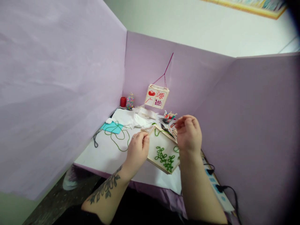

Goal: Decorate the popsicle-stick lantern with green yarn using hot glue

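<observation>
My left hand (138, 147) grips the upper left edge of a shallow wooden frame (156, 165) with a white panel. The frame is held tilted over the table. Green cord (164, 159) is laid on the panel in a leafy sprig, with more loops near its top and right edge. At the frame's right side my right hand (189, 132) is raised, its fingers curled together towards the left. Whatever those fingers hold, if anything, I cannot make out. The right wrist hides part of the frame's right corner.
A framed sign (157, 97) with red and purple characters hangs by purple cord at the back. Loose green cord (122, 150) trails over a blue sheet (112, 127) at left. Behind stand a red spool (123, 102) and a bead jar (130, 102). A power strip (217, 187) lies at right.
</observation>
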A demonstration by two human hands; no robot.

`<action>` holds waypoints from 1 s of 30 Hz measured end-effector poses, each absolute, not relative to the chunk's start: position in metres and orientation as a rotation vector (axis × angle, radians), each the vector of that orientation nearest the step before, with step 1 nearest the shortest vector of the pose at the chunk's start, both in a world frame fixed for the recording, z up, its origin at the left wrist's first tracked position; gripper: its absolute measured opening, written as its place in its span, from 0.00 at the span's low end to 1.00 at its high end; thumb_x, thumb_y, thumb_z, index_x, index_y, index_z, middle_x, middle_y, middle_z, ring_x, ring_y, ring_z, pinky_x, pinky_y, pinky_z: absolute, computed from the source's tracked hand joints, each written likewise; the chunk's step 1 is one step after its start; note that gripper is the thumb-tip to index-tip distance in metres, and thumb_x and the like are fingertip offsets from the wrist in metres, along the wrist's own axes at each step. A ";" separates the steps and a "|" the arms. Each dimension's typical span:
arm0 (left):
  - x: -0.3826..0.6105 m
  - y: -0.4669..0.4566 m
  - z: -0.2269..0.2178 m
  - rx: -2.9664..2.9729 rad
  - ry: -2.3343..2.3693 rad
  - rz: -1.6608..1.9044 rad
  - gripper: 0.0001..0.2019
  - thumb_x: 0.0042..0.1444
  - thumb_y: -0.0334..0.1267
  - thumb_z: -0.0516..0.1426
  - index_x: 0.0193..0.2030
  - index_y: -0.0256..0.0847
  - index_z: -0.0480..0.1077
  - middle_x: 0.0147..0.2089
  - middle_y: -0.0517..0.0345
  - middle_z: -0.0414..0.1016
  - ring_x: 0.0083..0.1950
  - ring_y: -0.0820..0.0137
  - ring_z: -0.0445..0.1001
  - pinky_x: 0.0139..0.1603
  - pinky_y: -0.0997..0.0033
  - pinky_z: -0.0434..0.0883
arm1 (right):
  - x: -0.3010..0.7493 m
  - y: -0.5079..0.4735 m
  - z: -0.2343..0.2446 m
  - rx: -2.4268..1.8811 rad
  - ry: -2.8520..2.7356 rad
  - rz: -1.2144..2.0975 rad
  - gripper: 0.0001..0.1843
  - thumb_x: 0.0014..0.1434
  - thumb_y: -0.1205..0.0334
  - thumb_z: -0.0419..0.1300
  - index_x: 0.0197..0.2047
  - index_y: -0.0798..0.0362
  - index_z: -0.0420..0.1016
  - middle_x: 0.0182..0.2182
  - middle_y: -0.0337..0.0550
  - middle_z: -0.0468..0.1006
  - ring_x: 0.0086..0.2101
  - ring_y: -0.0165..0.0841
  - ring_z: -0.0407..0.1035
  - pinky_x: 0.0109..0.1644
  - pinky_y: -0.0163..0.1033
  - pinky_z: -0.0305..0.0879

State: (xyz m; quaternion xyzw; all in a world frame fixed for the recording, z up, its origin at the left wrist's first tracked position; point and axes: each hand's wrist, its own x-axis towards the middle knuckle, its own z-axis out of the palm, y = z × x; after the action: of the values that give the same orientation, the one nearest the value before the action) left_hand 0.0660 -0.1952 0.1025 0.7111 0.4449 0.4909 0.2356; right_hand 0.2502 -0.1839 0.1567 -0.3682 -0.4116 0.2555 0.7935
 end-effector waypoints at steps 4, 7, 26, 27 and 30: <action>0.064 -0.184 0.094 1.831 1.215 1.192 0.12 0.64 0.39 0.48 0.40 0.40 0.71 0.40 0.52 0.78 0.42 0.65 0.74 0.41 0.69 0.68 | 0.284 -0.170 0.167 -0.880 -0.622 0.603 0.17 0.45 0.52 0.69 0.33 0.51 0.68 0.24 0.32 0.71 0.24 0.26 0.66 0.25 0.30 0.59; 0.062 -0.175 0.086 1.770 1.246 1.073 0.13 0.63 0.40 0.48 0.39 0.40 0.72 0.36 0.56 0.77 0.38 0.67 0.74 0.37 0.71 0.66 | 0.298 -0.179 0.159 -0.930 -0.604 0.425 0.17 0.46 0.52 0.68 0.34 0.51 0.68 0.22 0.30 0.69 0.23 0.25 0.64 0.25 0.30 0.59; 0.059 -0.120 0.124 2.257 1.088 0.492 0.16 0.60 0.42 0.47 0.29 0.40 0.72 0.30 0.56 0.76 0.32 0.68 0.72 0.32 0.70 0.60 | 0.297 -0.260 0.026 -1.232 -0.722 0.668 0.13 0.44 0.55 0.71 0.29 0.55 0.77 0.22 0.40 0.76 0.24 0.30 0.69 0.28 0.36 0.66; 0.061 -0.121 0.128 2.283 1.080 0.496 0.16 0.60 0.42 0.47 0.29 0.40 0.72 0.31 0.56 0.76 0.33 0.67 0.72 0.32 0.70 0.61 | 0.294 -0.262 0.029 -1.202 -0.719 0.688 0.11 0.46 0.57 0.69 0.28 0.55 0.76 0.21 0.39 0.75 0.22 0.29 0.68 0.26 0.35 0.64; 0.069 -0.124 0.139 2.365 1.075 0.485 0.16 0.61 0.41 0.47 0.30 0.41 0.72 0.32 0.55 0.77 0.33 0.66 0.72 0.33 0.69 0.61 | 0.288 -0.264 0.040 -1.108 -0.691 0.741 0.05 0.47 0.63 0.62 0.24 0.53 0.70 0.16 0.33 0.67 0.17 0.24 0.58 0.20 0.29 0.52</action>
State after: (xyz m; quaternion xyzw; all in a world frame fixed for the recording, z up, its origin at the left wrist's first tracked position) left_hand 0.0689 -0.1242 0.1393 0.8672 0.3941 0.1780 0.2469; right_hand 0.2875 -0.2640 0.0401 -0.5035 -0.3138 0.3365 0.7313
